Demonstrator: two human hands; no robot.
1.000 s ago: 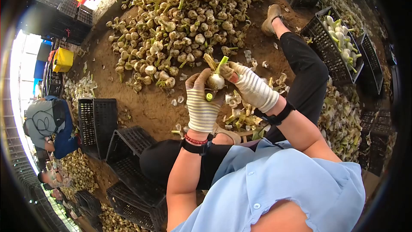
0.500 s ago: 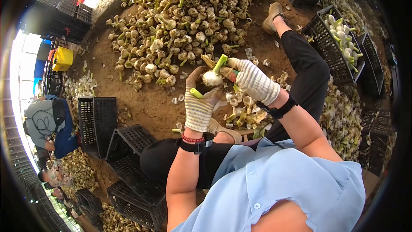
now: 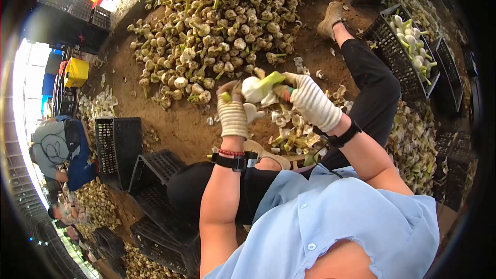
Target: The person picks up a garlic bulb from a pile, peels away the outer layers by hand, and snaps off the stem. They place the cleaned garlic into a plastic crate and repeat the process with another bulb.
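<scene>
A peeled white garlic bulb (image 3: 253,90) with a thick green stem is between my two gloved hands, over the ground. My right hand (image 3: 311,101) is closed on its stem, fingers and thumb pinching the green end. My left hand (image 3: 232,113) has its fingers curled at the left side of the bulb, the soiled fingertips right by it. A short green stem piece (image 3: 226,96) pokes out from the left fingers; the rest of it is hidden in the hand. Loose white skin hangs below the bulb, blurred by motion.
A big heap of unpeeled garlic (image 3: 222,31) lies ahead on the dirt. A black crate (image 3: 398,54) of cleaned garlic stands at the right. Peelings (image 3: 297,132) litter the ground below my hands. Black crates (image 3: 119,144) and a bent-over person (image 3: 57,147) are at the left.
The bulb has tipped over, its stem swinging from upright toward the right hand. Both hands have drawn slightly apart, and white skin has come loose beneath the bulb.
</scene>
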